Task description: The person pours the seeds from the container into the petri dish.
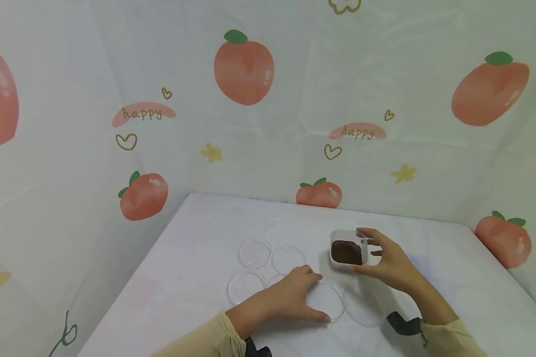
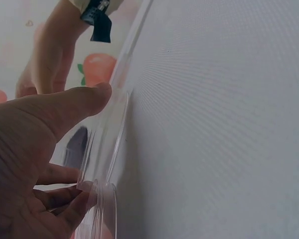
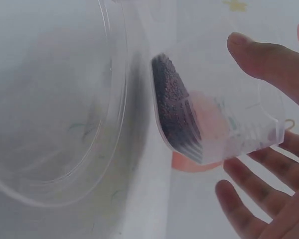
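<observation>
My right hand (image 1: 390,263) grips a clear square plastic box (image 1: 337,235), thumb at its near side and fingers at the far side. Dark brown granular material (image 1: 346,252) lies in the box, piled toward one end in the right wrist view (image 3: 172,102). My left hand (image 1: 290,296) spans a round clear petri dish (image 1: 332,299). Its thumb is at the near rim and its fingers at the far rim, with the fingertips close beside a neighbouring dish in the left wrist view. To the right of that dish is another petri dish (image 1: 366,306), below the box.
More clear petri dishes, including one at the back left (image 1: 254,255), one behind my left hand (image 1: 288,259) and one at the left (image 1: 245,286), lie on the white table (image 1: 178,258). One dish is partly hidden by my left hand. A fruit-print sheet (image 1: 272,129) surrounds the table.
</observation>
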`<state>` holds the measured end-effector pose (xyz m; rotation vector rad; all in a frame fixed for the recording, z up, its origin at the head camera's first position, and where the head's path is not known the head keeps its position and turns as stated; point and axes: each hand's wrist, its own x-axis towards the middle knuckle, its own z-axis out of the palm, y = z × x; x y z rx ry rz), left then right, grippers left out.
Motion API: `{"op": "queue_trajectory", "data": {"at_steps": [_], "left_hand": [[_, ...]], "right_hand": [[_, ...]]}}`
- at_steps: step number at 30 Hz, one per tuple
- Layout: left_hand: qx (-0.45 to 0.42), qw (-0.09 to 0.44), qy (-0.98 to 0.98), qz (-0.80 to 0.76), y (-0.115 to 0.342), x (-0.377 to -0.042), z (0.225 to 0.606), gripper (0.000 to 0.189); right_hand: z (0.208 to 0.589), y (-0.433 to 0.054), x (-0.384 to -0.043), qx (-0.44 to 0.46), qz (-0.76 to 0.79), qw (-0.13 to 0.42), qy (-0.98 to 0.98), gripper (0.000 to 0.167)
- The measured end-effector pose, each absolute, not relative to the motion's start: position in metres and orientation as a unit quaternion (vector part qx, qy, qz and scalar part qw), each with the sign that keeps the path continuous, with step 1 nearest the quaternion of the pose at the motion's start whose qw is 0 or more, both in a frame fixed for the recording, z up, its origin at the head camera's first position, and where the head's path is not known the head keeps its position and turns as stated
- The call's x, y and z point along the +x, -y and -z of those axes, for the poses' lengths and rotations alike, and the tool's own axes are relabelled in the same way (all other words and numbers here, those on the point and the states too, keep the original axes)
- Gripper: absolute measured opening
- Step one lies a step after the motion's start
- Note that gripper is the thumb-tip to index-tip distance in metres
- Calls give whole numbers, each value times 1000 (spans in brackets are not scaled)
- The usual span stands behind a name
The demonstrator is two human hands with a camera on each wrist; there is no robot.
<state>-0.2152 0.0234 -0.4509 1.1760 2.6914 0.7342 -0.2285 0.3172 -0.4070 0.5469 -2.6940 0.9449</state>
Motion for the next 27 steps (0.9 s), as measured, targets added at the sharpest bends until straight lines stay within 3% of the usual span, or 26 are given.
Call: {"op": "queue_trajectory", "data": {"at_steps": [10, 27], "left_hand": [[386, 58, -887, -245, -24, -219, 454, 90], [387, 52, -886, -250, -27, -219, 458, 87]], "right_hand": [[406, -319, -210, 205, -281, 168, 922, 94], [406, -308, -200, 267, -264, 172, 911, 94]]}}
